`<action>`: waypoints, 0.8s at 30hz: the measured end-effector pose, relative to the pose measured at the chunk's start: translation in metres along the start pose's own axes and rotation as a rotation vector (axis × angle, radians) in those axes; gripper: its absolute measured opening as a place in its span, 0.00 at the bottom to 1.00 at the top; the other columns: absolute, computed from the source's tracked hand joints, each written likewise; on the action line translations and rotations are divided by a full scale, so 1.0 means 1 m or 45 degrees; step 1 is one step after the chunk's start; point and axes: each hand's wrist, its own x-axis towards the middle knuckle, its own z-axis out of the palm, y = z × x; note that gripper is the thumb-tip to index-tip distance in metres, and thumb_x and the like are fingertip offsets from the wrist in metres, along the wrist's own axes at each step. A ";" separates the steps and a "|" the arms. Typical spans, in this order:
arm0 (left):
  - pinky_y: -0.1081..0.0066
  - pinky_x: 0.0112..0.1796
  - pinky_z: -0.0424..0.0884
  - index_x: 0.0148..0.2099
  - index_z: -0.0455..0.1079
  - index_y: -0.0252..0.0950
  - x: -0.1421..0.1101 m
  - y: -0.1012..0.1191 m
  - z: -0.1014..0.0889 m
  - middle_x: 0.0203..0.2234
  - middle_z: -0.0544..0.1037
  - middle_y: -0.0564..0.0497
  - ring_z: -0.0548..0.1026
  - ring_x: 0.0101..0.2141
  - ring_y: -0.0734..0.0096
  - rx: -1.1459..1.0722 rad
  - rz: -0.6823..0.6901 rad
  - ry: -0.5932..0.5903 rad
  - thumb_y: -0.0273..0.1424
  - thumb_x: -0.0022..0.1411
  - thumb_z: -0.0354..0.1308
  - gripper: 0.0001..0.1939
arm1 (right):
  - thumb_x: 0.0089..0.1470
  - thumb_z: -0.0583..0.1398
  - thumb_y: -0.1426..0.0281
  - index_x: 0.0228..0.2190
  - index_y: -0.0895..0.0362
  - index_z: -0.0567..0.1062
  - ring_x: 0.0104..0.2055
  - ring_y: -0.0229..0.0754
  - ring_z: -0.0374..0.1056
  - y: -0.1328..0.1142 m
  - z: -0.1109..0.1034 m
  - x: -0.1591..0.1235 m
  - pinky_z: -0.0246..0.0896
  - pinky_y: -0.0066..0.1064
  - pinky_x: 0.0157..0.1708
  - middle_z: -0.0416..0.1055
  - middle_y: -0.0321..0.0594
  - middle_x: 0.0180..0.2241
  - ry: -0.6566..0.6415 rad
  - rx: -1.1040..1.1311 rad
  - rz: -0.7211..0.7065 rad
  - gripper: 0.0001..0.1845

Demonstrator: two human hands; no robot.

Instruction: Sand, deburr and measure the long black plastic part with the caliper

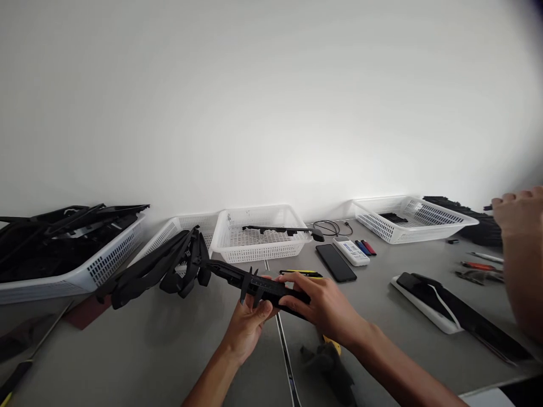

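Both my hands hold one long black plastic part [229, 273] above the grey table [161, 350]. My left hand [248, 325] grips it from below near a black caliper [254, 285] clamped across the part. My right hand [322, 305] wraps over the part's right end. The part's left end reaches toward a pile of similar black parts [161, 265].
White baskets stand along the wall: one full of black parts [97, 263] at left, one [258, 246] holding a single part, one [407, 223] at right. A phone [335, 263], remote [351, 251], pens and cable lie nearby. Another person's hand [515, 212] is at far right.
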 end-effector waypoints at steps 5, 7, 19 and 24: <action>0.48 0.62 0.73 0.54 0.81 0.48 0.001 0.000 0.000 0.55 0.85 0.47 0.80 0.59 0.48 0.004 0.013 -0.017 0.43 0.56 0.81 0.25 | 0.70 0.64 0.58 0.54 0.49 0.81 0.33 0.44 0.80 0.003 0.003 0.002 0.65 0.30 0.34 0.87 0.39 0.40 0.031 -0.006 -0.028 0.16; 0.48 0.61 0.74 0.53 0.82 0.47 0.001 0.000 0.001 0.53 0.86 0.47 0.80 0.59 0.48 0.010 0.022 -0.017 0.43 0.55 0.81 0.24 | 0.71 0.63 0.58 0.55 0.49 0.81 0.32 0.44 0.79 0.005 0.003 0.003 0.64 0.30 0.33 0.86 0.39 0.39 0.037 -0.017 -0.027 0.16; 0.50 0.59 0.77 0.53 0.81 0.46 0.001 0.001 0.003 0.54 0.86 0.47 0.81 0.58 0.47 0.008 0.035 0.005 0.41 0.54 0.82 0.26 | 0.70 0.62 0.58 0.55 0.50 0.81 0.30 0.43 0.75 0.004 -0.001 0.002 0.61 0.30 0.32 0.83 0.39 0.34 0.040 -0.018 -0.018 0.17; 0.53 0.61 0.77 0.55 0.81 0.46 0.004 0.006 -0.001 0.59 0.84 0.46 0.80 0.60 0.48 -0.027 0.070 -0.031 0.40 0.58 0.80 0.24 | 0.60 0.62 0.64 0.44 0.54 0.79 0.25 0.41 0.68 0.017 -0.025 -0.003 0.61 0.30 0.29 0.77 0.36 0.27 0.233 -0.151 0.083 0.12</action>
